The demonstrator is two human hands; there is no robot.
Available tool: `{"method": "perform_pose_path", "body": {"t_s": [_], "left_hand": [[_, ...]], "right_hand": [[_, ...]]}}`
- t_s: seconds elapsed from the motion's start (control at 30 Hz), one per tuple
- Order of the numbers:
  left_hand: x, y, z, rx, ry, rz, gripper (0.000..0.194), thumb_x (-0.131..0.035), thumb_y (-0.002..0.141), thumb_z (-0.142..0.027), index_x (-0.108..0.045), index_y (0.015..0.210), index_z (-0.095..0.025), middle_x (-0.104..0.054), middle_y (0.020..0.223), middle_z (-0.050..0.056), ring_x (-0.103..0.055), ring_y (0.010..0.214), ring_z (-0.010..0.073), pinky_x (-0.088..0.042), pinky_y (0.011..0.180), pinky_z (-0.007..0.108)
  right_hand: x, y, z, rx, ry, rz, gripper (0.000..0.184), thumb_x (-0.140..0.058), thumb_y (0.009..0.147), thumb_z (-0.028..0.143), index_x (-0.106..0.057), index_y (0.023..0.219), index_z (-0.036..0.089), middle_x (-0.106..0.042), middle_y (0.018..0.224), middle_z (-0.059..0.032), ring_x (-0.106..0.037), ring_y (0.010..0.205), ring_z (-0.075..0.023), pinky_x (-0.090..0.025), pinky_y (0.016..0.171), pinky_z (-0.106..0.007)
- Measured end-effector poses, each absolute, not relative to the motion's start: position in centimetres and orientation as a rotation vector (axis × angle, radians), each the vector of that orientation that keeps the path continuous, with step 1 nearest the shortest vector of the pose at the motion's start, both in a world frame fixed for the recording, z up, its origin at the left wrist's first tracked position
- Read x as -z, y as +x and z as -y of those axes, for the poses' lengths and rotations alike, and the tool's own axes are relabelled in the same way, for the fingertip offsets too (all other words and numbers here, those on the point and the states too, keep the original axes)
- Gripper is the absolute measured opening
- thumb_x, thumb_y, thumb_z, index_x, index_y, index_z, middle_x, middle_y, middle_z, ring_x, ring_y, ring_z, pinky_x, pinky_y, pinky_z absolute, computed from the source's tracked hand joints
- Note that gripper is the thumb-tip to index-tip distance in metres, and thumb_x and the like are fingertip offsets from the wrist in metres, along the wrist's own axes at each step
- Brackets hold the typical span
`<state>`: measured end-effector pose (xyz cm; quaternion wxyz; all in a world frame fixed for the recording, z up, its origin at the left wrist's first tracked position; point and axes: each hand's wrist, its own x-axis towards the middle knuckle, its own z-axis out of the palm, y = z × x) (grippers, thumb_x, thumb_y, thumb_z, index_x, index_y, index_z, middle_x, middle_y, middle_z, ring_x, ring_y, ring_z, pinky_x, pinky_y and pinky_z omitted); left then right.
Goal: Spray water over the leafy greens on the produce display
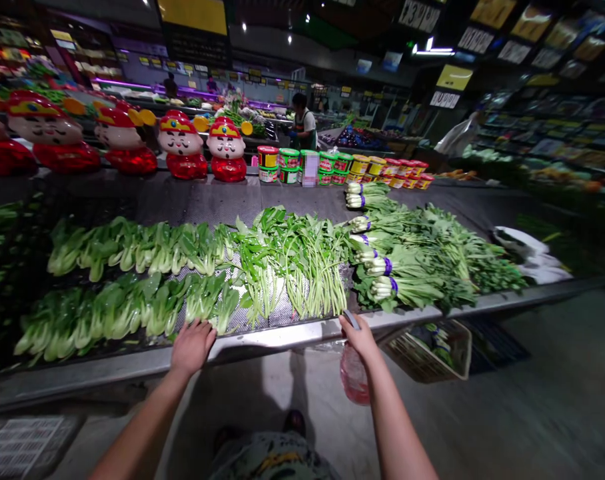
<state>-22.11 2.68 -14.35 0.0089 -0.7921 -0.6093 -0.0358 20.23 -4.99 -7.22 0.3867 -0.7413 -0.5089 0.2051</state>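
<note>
My left hand (192, 347) is lying open at the front of the display, fingers spread, tips just on the bok choy (207, 300), not really grabbing it. The right hand (360, 337) is curled shut just over the steel counter edge (302, 333), with a pink plastic bag (355, 377) hanging below it. There's a grey bit (351, 319) poking out past the fingers, but I can't make out what it is.
</note>
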Motion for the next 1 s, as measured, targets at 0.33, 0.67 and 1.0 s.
{"method": "perform_pose_path", "body": {"t_s": [0.33,0.67,1.0], "left_hand": [[14.0,-22.1,-2.6,0.101,-2.513,1.914,0.046,-0.028,0.090,-0.039,-0.062,0.110,-0.016,-0.064,0.119,0.009,-0.049,0.121,0.0257,-0.028,0.105,0.043],[14.0,-22.0,-2.6,0.103,-2.510,1.908,0.047,-0.027,0.090,-0.039,-0.062,0.110,-0.015,-0.064,0.119,0.010,-0.049,0.121,0.0260,-0.027,0.104,0.044],[14.3,-22.1,-2.6,0.130,-2.511,1.917,0.047,-0.027,0.090,-0.040,-0.063,0.109,-0.016,-0.064,0.118,0.010,-0.049,0.120,0.0266,-0.027,0.104,0.044]], "right_hand": [[7.7,22.0,5.5,-0.542,-1.969,1.183,0.034,-0.048,0.070,0.054,-0.054,0.063,0.021,-0.062,0.061,-0.0054,-0.058,0.064,-0.0216,-0.043,0.062,-0.031],[8.2,21.9,5.6,-0.564,-2.017,1.135,0.032,-0.046,0.070,0.053,-0.048,0.059,0.023,-0.054,0.051,-0.0013,-0.054,0.056,-0.0202,-0.041,0.056,-0.031],[5.8,18.1,4.5,-0.724,-1.787,1.325,0.033,-0.048,0.075,0.051,-0.057,0.073,0.020,-0.064,0.068,-0.0048,-0.060,0.070,-0.0212,-0.046,0.068,-0.033]]}}
